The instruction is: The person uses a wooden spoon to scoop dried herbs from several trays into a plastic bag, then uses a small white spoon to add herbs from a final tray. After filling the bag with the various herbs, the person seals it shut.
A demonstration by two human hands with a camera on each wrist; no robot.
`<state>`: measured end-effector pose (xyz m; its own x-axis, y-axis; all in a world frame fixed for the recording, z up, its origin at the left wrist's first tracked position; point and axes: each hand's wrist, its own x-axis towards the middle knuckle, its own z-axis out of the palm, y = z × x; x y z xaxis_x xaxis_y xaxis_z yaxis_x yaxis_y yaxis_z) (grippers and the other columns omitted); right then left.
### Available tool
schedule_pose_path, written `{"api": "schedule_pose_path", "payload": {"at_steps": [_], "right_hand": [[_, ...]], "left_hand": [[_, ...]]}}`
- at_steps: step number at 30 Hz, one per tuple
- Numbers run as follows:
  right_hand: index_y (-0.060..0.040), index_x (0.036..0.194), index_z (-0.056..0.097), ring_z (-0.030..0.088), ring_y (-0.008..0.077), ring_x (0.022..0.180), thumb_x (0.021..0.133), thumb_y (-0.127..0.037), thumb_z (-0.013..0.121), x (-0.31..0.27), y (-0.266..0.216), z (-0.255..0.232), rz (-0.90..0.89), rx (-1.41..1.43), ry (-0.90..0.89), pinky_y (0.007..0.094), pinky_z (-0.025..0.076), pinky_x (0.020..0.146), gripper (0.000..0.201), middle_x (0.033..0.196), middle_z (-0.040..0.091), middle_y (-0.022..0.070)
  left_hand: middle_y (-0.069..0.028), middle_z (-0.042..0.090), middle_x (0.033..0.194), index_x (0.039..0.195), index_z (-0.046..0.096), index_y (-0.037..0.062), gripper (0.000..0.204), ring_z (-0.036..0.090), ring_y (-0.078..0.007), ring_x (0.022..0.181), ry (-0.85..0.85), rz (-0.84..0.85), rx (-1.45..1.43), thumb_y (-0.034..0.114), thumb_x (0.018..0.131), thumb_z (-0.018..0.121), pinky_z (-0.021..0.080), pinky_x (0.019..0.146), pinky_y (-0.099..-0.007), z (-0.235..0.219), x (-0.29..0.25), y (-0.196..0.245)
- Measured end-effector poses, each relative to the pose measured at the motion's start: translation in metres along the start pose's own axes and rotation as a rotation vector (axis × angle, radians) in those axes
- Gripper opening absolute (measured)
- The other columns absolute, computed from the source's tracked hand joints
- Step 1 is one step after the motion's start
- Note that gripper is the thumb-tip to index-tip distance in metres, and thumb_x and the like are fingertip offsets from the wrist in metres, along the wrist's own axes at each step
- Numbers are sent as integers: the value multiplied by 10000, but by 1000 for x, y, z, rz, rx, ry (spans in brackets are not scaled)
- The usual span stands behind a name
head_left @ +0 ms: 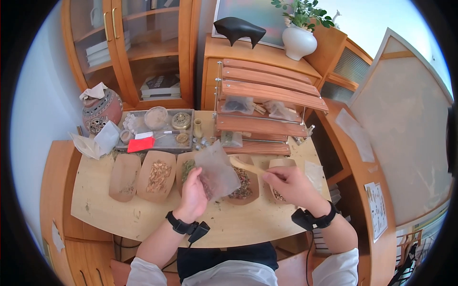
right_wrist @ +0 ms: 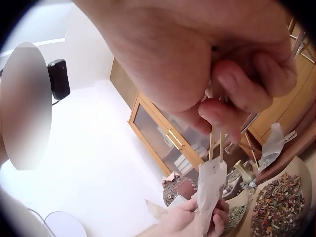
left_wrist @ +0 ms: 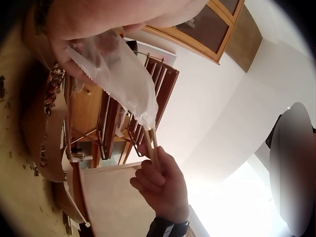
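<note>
My left hand [head_left: 193, 198] holds a translucent bag [head_left: 219, 171] by its lower part, above the paper trays. Pinched in my right hand [head_left: 295, 188] is a pale wooden two-pronged tool [head_left: 249, 167], whose far end meets the bag's mouth. In the left wrist view the bag [left_wrist: 131, 84] slants toward the prongs [left_wrist: 154, 148]; how far they reach inside cannot be told. The right wrist view has the fingers of my right hand [right_wrist: 197, 64] curled round the tool, with the bag [right_wrist: 210, 185] below. Under the bag is a tray of mixed dried pieces [head_left: 242, 187].
More paper trays stand in the row, one with orange-brown pieces [head_left: 158, 176], one nearly bare [head_left: 125, 174]. Behind them are a grey tray [head_left: 167, 143] with jars and a red item [head_left: 140, 144], and a slatted wooden rack [head_left: 267, 90] holding bags. A patterned pot [head_left: 102, 112] stands back left.
</note>
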<state>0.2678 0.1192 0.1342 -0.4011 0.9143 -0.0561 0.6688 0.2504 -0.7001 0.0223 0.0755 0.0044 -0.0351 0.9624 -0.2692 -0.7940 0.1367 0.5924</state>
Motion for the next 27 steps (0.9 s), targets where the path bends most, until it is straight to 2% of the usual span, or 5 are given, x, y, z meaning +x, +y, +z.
{"api": "schedule_pose_path", "payload": {"at_steps": [4, 8, 13, 19, 27], "right_hand": [[5, 952, 724, 636, 344, 667, 923, -309, 611, 9, 24, -4, 146, -92, -79, 392, 499, 649, 335, 730, 663, 198], [35, 921, 709, 637, 386, 697, 915, -326, 588, 25, 74, 18, 118, -222, -121, 411, 506, 691, 381, 750, 658, 233], [48, 919, 695, 647, 414, 763, 905, -339, 582, 40, 74, 31, 217, -126, -201, 429, 518, 743, 402, 784, 660, 251], [1, 957, 717, 656, 406, 795, 914, -345, 566, 47, 59, 47, 121, -153, -219, 430, 527, 744, 380, 813, 676, 236], [-61, 1014, 733, 662, 355, 745, 935, -314, 589, 35, 70, 72, 4, -197, -75, 417, 515, 693, 302, 816, 683, 199]], "left_hand": [[-47, 556, 1298, 1338, 459, 112, 432, 545, -222, 1206, 21, 21, -59, 363, 986, 466, 444, 1017, -421, 2, -1, 5], [-55, 554, 1318, 1358, 454, 93, 464, 533, -227, 1226, 36, 42, -57, 370, 986, 462, 423, 1041, -419, 0, 1, 5], [-54, 562, 1310, 1354, 461, 92, 460, 533, -221, 1227, 59, 48, -45, 369, 987, 462, 419, 1046, -414, 2, 0, 6], [-56, 561, 1324, 1365, 454, 74, 479, 540, -221, 1225, 36, 56, -66, 370, 989, 459, 421, 1043, -406, -4, 5, 5], [-62, 553, 1349, 1380, 447, 64, 485, 530, -225, 1247, 17, 67, -75, 359, 996, 452, 409, 1059, -401, -4, 4, 6]]}}
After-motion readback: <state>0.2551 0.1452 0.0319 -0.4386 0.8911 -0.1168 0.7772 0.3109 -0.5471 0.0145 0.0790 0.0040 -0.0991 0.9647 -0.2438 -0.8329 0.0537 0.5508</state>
